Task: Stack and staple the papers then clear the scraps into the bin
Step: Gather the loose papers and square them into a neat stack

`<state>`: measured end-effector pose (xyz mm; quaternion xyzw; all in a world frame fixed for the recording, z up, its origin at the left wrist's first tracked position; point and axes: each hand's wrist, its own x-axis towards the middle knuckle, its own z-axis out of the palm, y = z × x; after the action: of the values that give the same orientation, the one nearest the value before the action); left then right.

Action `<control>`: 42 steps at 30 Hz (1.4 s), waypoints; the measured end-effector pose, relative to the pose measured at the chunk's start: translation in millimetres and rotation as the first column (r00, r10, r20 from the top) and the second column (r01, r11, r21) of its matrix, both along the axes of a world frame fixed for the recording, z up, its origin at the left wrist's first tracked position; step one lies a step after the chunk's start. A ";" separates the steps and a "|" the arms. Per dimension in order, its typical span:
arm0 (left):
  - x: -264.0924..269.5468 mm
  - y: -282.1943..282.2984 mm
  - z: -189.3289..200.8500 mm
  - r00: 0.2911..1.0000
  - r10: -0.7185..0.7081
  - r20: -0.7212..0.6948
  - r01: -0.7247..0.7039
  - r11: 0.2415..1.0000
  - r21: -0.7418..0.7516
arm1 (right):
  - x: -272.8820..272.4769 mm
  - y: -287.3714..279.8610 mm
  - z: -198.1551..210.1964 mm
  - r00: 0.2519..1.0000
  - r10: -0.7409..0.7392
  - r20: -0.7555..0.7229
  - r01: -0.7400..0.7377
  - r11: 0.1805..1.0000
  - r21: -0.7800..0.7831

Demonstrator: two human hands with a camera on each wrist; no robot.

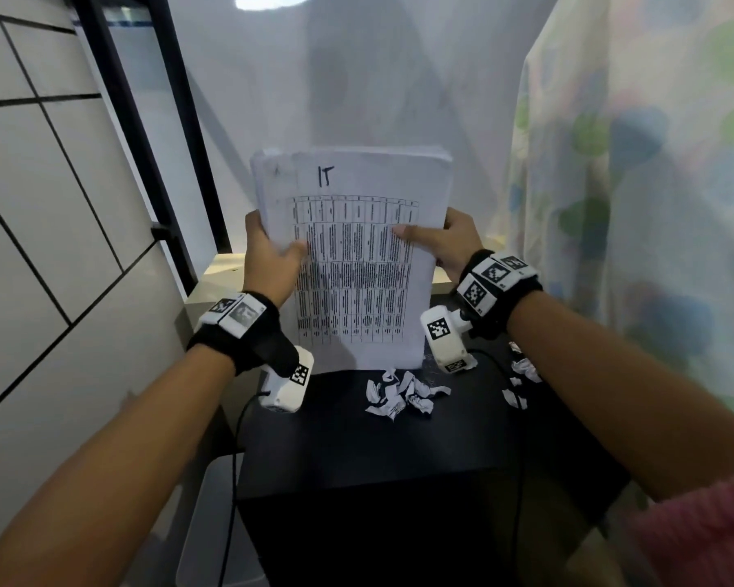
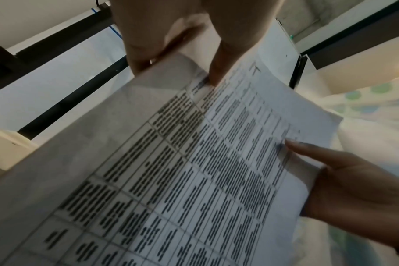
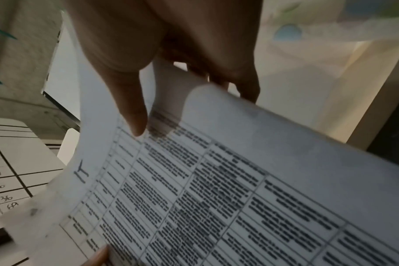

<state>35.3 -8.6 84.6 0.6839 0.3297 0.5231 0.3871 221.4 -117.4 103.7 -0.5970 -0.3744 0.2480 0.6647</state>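
Papers (image 1: 352, 264) upright on the black table (image 1: 399, 451), long axis vertical, bottom edge at or just above it. Left hand (image 1: 272, 258) and right hand (image 1: 450, 243) pinch opposite side edges, equally near. Scraps (image 1: 403, 394) just in front of the papers. Likely squaring the stack.

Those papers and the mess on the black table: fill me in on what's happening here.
A person holds a stack of papers upright, bottom edge at the black table. The left hand grips the left edge and the right hand the right edge, thumbs on the printed front sheet, seemingly squaring the stack. Crumpled paper scraps lie on the table in front, not yet cleared. No stapler or bin is in view.
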 end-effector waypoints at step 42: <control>-25.8 -12.4 24.3 1.000 -0.012 0.022 0.013 0.998 -0.053 | -29.9 3.0 4.2 0.954 -0.057 0.293 0.073 0.996 -0.047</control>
<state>9.5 -21.0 109.0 0.6697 0.3352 0.5191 0.4120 191.6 -114.3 107.9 -0.6577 -0.4412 0.1458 0.5929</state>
